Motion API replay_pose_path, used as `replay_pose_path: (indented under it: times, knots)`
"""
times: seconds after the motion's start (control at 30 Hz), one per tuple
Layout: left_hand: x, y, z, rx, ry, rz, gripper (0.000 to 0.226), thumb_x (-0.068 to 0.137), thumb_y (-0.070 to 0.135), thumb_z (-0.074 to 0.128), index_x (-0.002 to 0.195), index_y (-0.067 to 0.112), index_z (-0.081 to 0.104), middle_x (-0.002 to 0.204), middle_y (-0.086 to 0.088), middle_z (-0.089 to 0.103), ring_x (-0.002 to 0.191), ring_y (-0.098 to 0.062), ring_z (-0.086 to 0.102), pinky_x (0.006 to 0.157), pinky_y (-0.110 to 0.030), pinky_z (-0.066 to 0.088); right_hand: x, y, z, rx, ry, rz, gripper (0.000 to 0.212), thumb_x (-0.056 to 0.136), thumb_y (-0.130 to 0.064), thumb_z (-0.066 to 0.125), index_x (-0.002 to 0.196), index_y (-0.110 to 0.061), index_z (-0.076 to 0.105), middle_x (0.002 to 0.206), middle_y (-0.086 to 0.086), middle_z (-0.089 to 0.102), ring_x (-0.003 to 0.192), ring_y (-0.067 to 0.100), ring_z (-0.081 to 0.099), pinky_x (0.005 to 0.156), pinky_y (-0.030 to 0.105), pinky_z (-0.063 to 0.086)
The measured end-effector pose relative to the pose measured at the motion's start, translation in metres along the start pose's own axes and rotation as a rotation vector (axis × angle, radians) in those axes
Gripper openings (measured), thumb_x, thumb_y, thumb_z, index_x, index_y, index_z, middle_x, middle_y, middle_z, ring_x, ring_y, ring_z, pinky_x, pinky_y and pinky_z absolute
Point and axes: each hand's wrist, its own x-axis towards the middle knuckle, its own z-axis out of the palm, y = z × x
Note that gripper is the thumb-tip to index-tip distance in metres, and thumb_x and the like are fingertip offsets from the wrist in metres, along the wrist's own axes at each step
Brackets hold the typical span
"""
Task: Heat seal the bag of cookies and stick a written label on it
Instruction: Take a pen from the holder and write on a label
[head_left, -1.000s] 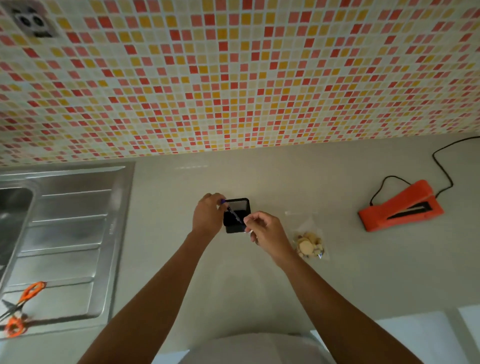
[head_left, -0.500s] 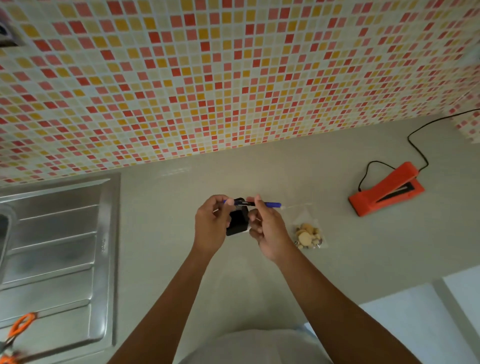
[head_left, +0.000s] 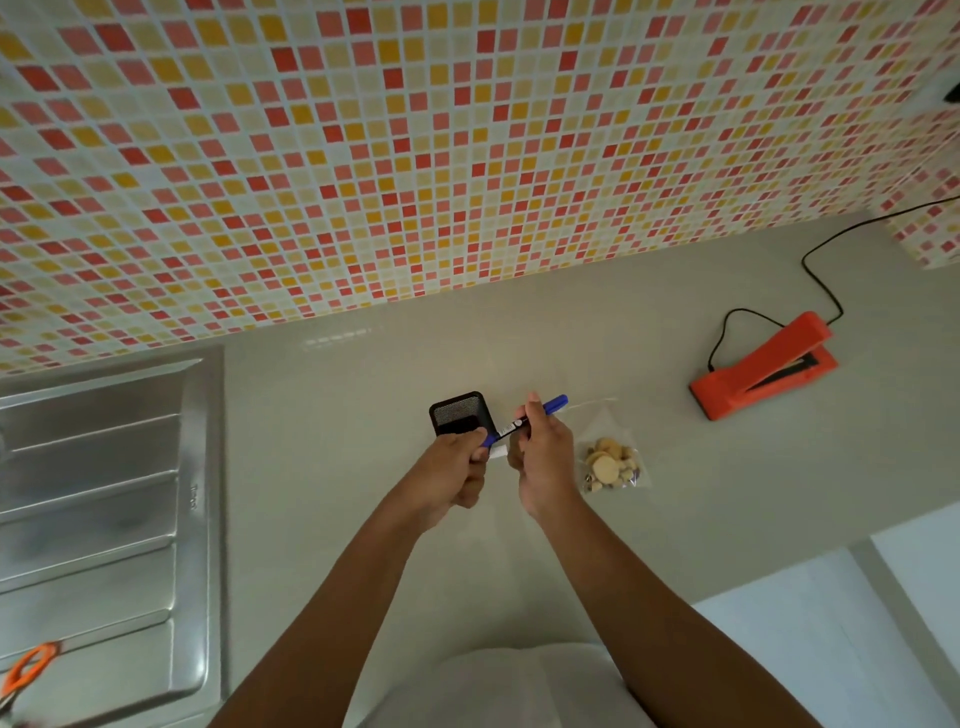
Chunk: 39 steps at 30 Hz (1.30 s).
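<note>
A clear bag of cookies (head_left: 609, 462) lies flat on the grey counter (head_left: 363, 395), just right of my hands. My right hand (head_left: 543, 460) grips a blue marker (head_left: 524, 422) by its barrel, with the marker's far end pointing up and right. My left hand (head_left: 457, 473) pinches the marker's near end, which looks like its cap. A small white piece, perhaps the label (head_left: 498, 451), shows between my hands. The orange heat sealer (head_left: 761, 366) sits at the far right with its black cord running off to the wall.
A black mesh holder (head_left: 460, 413) stands on the counter just beyond my left hand. A steel sink drainboard (head_left: 98, 499) fills the left side, with orange-handled scissors (head_left: 26, 670) at its lower left corner. A tiled wall rises behind the counter.
The marker has come out of the black mesh holder, and both hands have drawn back toward me with it. The holder stands free on the counter now. The camera has shifted right.
</note>
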Motion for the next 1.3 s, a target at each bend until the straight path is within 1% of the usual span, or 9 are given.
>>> replay_pose_path:
  times: [0.13, 0.43, 0.6, 0.67, 0.73, 0.87, 0.93, 1.07, 1.3]
  knots:
    - [0.001, -0.002, 0.006, -0.111, 0.004, -0.14, 0.042, 0.102, 0.029, 0.036, 0.062, 0.019, 0.036, 0.05, 0.007, 0.023, 0.038, -0.008, 0.015, 0.04, -0.021, 0.013, 0.005, 0.011, 0.0, -0.02, 0.083, 0.013, 0.035, 0.101, -0.032, 0.053, 0.074, -0.011, 0.055, 0.046, -0.002, 0.032, 0.038, 0.01, 0.024, 0.039, 0.024, 0.022]
    - [0.004, -0.006, 0.013, -0.291, -0.03, -0.193, 0.041, 0.101, 0.026, 0.039, 0.06, 0.02, 0.037, 0.049, 0.006, 0.022, 0.037, -0.008, 0.015, 0.038, -0.021, 0.013, 0.013, 0.016, 0.005, -0.073, 0.197, 0.023, 0.036, 0.101, -0.029, 0.051, 0.069, -0.011, 0.051, 0.045, 0.001, 0.037, 0.033, 0.011, 0.031, 0.037, 0.023, 0.027]
    - [-0.011, -0.008, 0.017, 0.08, 0.083, 0.078, 0.042, 0.1, 0.027, 0.041, 0.061, 0.018, 0.031, 0.05, 0.003, 0.024, 0.041, -0.012, 0.019, 0.041, -0.02, 0.017, 0.036, 0.011, -0.03, -0.189, 0.407, 0.121, 0.034, 0.101, -0.024, 0.045, 0.067, -0.022, 0.042, 0.065, 0.003, 0.043, 0.037, 0.012, 0.043, 0.039, 0.027, 0.034]
    - [-0.023, -0.013, -0.002, 0.363, 0.183, 0.248, 0.047, 0.101, 0.031, 0.043, 0.057, 0.015, 0.035, 0.048, 0.001, 0.033, 0.041, -0.015, 0.027, 0.042, -0.023, 0.026, 0.054, -0.002, -0.064, -0.283, 0.465, 0.115, 0.032, 0.098, -0.032, 0.044, 0.068, -0.023, 0.04, 0.074, 0.009, 0.048, 0.036, 0.009, 0.049, 0.042, 0.025, 0.037]
    - [-0.027, -0.023, -0.029, 0.674, 0.283, 0.333, 0.049, 0.1, 0.035, 0.046, 0.057, 0.011, 0.042, 0.051, -0.004, 0.043, 0.045, -0.017, 0.036, 0.049, -0.028, 0.034, 0.064, -0.016, -0.082, -0.199, 0.511, 0.115, 0.036, 0.093, -0.041, 0.049, 0.065, -0.02, 0.047, 0.062, 0.009, 0.051, 0.037, 0.02, 0.044, 0.045, 0.025, 0.033]
    - [-0.003, -0.052, -0.058, 0.964, 0.357, 0.237, 0.031, 0.094, 0.028, 0.06, 0.074, 0.005, 0.066, 0.076, -0.01, 0.068, 0.067, -0.024, 0.064, 0.067, -0.032, 0.051, 0.064, -0.02, -0.07, -0.255, 0.353, 0.042, 0.035, 0.098, -0.04, 0.049, 0.067, -0.024, 0.053, 0.058, -0.002, 0.05, 0.037, 0.011, 0.042, 0.044, 0.027, 0.032]
    - [0.013, -0.062, -0.057, 1.031, 0.384, 0.204, 0.018, 0.09, 0.022, 0.064, 0.089, 0.006, 0.072, 0.091, -0.009, 0.07, 0.082, -0.024, 0.067, 0.076, -0.03, 0.053, 0.061, -0.008, -0.059, -0.227, 0.27, 0.086, 0.038, 0.099, -0.042, 0.048, 0.067, -0.022, 0.052, 0.059, -0.002, 0.051, 0.042, 0.012, 0.044, 0.046, 0.027, 0.034]
    - [0.035, -0.082, -0.055, 1.128, 0.438, 0.188, 0.021, 0.09, 0.014, 0.061, 0.107, 0.013, 0.073, 0.109, -0.006, 0.071, 0.096, -0.022, 0.067, 0.087, -0.027, 0.053, 0.053, 0.012, -0.046, -0.217, 0.162, 0.12, 0.039, 0.101, -0.035, 0.05, 0.066, -0.016, 0.05, 0.061, 0.002, 0.055, 0.052, 0.015, 0.05, 0.052, 0.028, 0.04]
    - [0.045, -0.099, -0.056, 1.261, 0.481, 0.162, 0.02, 0.087, 0.014, 0.059, 0.097, 0.022, 0.074, 0.1, 0.002, 0.073, 0.085, -0.019, 0.068, 0.075, -0.028, 0.057, 0.048, 0.026, -0.051, -0.345, 0.053, 0.123, 0.028, 0.102, -0.022, 0.05, 0.077, -0.009, 0.055, 0.063, 0.007, 0.056, 0.046, 0.02, 0.049, 0.048, 0.029, 0.042]
